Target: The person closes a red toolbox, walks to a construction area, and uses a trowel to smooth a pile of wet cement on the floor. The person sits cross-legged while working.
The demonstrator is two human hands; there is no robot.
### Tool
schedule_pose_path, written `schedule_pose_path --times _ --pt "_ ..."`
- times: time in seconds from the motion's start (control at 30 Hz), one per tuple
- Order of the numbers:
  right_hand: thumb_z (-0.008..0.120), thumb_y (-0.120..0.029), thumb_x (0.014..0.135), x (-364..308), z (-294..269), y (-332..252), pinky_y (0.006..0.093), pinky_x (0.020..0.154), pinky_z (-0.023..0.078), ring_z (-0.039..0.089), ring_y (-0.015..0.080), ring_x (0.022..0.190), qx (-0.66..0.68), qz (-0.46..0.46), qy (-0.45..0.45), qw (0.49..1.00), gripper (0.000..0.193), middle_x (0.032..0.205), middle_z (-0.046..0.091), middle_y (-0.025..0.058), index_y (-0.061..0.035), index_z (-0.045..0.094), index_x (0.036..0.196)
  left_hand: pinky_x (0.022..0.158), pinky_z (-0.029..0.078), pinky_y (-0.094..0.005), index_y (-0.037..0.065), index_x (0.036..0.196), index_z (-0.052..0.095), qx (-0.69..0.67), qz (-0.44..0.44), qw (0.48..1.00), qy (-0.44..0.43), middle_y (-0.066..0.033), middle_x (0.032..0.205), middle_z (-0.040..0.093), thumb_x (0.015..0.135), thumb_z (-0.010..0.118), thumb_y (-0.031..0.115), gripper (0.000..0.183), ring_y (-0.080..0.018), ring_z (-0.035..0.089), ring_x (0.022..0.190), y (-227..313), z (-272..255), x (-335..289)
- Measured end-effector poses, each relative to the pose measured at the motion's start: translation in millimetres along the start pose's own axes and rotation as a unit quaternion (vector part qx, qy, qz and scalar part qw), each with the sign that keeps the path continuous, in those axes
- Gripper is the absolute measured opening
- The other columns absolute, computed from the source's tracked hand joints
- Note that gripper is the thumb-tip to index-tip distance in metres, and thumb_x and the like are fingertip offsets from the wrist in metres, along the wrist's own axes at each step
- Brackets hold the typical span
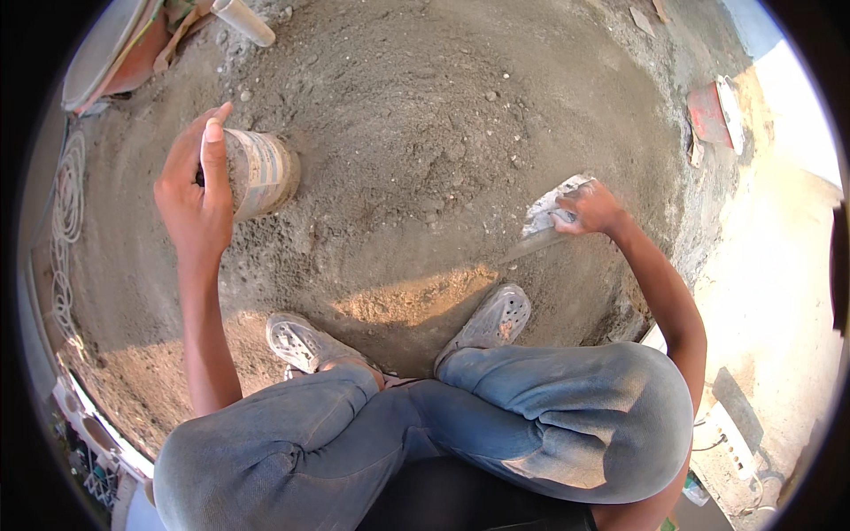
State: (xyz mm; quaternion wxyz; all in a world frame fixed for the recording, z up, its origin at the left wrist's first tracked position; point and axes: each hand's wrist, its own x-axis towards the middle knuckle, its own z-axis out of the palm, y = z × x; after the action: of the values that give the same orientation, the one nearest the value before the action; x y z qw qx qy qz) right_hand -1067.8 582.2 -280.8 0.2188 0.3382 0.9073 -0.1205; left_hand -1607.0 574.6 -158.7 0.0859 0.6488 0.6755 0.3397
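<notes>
At the left, my left hand (199, 181) is closed on the rim of a mortar-smeared plastic tub (266, 173), its thumb along the outside. The tub leans over on the grey, gritty mortar, its mouth toward my palm. Farther right, my right hand (589, 211) is closed around a crumpled-looking white piece (551, 205) smeared with mortar, low over the surface. A thin grey edge like a trowel blade (531, 246) sticks out below those fingers; how it joins the white piece is hidden. Loose damp mortar (416, 133) lies heaped between both hands.
My clog-style shoes (500, 314) stand on the mortar under my bent knees. A large basin (119, 57) and a pale pipe (243, 22) are at the far left. Coiled cable (66, 195) lies along the left edge. A red bucket (711, 115) and a power strip (735, 447) are at the right.
</notes>
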Motion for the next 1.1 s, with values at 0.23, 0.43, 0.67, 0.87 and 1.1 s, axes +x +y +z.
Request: schedule_pose_path --times 0.23,0.43,0.67,0.87,1.1 --pt "0.056 -0.048 0.082 94 -78 -39 0.0401 0.066 0.045 0.062 0.029 0.06 -0.013 -0.055 0.074 0.996 0.039 0.064 0.064 0.0123 -0.0127 0.07 0.092 0.087 0.049 -0.0351 0.007 0.109 0.071 -0.011 0.021 0.999 0.023 -0.0138 0.107 0.07 0.098 0.052 0.037 0.037 -0.0269 0.066 0.102 -9 1 0" --pt "0.059 -0.042 0.079 65 -151 -8 0.0412 0.08 0.046 0.061 0.0323 0.07 0.115 0.057 0.02 0.992 0.039 0.072 0.066 0.0144 -0.009 0.071 0.096 0.086 0.049 -0.0337 0.01 0.114 0.07 -0.014 0.035 0.999 0.01 -0.0132 0.108 0.07 0.099 0.05 0.04 0.04 -0.0231 0.065 0.101 -13 2 -3" --pt "0.054 -0.048 0.079 -67 -45 49 0.0432 0.075 0.048 0.065 0.0306 0.072 -0.051 0.009 -0.133 0.99 0.046 0.07 0.067 0.0146 -0.0132 0.073 0.101 0.07 0.048 -0.0348 -0.004 0.099 0.067 -0.028 0.016 0.996 0.086 -0.0191 0.09 0.067 0.099 0.049 0.028 0.036 -0.027 0.064 0.079 0 16 5" --pt "0.053 -0.057 0.081 -62 15 50 0.039 0.064 0.047 0.064 0.0262 0.064 -0.065 -0.063 -0.104 0.99 0.049 0.064 0.065 0.0112 -0.019 0.072 0.105 0.068 0.047 -0.0324 -0.004 0.101 0.067 0.011 0.029 0.996 0.078 -0.0165 0.088 0.068 0.1 0.048 0.03 0.039 -0.0211 0.064 0.077 27 13 -7" --pt "0.049 -0.053 0.084 39 -22 13 0.04 0.063 0.046 0.062 0.0269 0.06 -0.119 -0.083 -0.098 0.985 0.047 0.058 0.062 0.0118 -0.0162 0.072 0.104 0.066 0.046 -0.0315 -0.005 0.101 0.067 -0.013 -0.014 1.0 0.022 -0.0144 0.083 0.066 0.1 0.048 0.029 0.039 -0.0178 0.061 0.072 33 4 -2"
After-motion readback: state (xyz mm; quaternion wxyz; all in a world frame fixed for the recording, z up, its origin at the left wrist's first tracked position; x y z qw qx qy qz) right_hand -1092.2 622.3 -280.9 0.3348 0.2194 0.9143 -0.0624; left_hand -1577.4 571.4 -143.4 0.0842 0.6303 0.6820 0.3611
